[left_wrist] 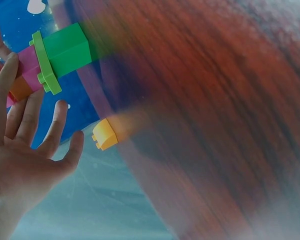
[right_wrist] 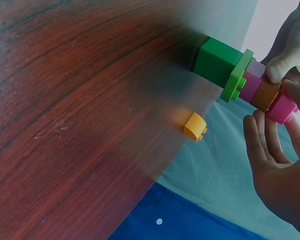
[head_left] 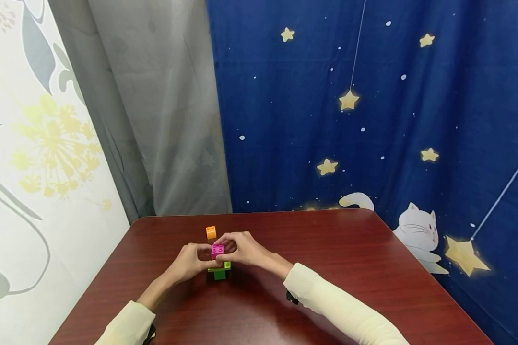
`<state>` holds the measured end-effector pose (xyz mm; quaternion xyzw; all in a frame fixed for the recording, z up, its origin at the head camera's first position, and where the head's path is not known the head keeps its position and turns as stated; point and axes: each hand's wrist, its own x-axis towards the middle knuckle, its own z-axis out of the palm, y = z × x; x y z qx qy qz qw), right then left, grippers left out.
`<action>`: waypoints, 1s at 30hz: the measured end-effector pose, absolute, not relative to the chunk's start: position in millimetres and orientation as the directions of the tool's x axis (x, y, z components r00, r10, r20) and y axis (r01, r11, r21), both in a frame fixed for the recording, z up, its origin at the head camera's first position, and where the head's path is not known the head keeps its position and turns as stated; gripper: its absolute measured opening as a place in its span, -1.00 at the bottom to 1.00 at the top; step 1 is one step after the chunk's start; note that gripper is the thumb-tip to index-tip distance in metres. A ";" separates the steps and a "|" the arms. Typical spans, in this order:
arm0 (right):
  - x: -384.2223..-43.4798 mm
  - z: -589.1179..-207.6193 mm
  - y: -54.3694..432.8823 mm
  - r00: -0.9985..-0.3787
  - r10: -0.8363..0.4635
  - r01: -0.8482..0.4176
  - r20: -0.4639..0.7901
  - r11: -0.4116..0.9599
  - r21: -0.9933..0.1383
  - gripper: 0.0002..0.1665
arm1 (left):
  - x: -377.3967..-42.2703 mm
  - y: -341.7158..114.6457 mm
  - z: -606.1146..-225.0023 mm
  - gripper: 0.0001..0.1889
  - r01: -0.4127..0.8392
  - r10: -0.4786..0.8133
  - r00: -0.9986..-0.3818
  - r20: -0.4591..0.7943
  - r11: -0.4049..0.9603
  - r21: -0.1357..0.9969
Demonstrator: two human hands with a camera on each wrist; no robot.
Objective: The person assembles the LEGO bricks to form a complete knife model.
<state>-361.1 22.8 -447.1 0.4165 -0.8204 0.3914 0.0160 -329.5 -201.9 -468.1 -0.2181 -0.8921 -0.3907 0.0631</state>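
Note:
A tower of toy bricks stands on the table between both hands. A dark green brick (right_wrist: 218, 61) forms its base, under a flat lime green plate (right_wrist: 237, 75). Above that come a purple-pink brick (right_wrist: 252, 80), an orange-brown brick (right_wrist: 265, 95) and, topmost, a bright pink brick (head_left: 217, 250). My left hand (head_left: 189, 262) grips the tower from the left around its middle bricks, its outer fingers spread in the left wrist view. From the other side, my right hand (head_left: 247, 250) pinches the pink brick at the top between thumb and fingers.
A loose yellow-orange brick (head_left: 211, 233) with a rounded side lies on the dark red-brown wooden table (head_left: 328, 268), behind the tower. Beyond the table's far edge hang a grey curtain (head_left: 177, 120) and a blue star-printed curtain (head_left: 293, 120). A white floral panel (head_left: 69, 201) borders the left.

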 end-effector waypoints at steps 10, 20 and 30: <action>-360.0 -450.6 20.9 -0.640 -0.662 -0.708 0.390 0.310 -0.635 -0.57 | -329.6 -203.5 -469.7 -0.58 0.440 0.337 -0.897 0.287 0.607 0.662; -360.9 -457.8 21.7 -0.656 -0.634 -0.686 0.409 0.275 -0.674 -0.58 | -329.5 -203.1 -468.4 -0.57 0.428 0.335 -0.902 0.273 0.611 0.666; -362.4 -465.5 21.6 -0.647 -0.618 -0.694 0.448 0.231 -0.682 -0.56 | -324.2 -201.1 -467.1 -0.56 0.451 0.357 -0.890 0.283 0.608 0.653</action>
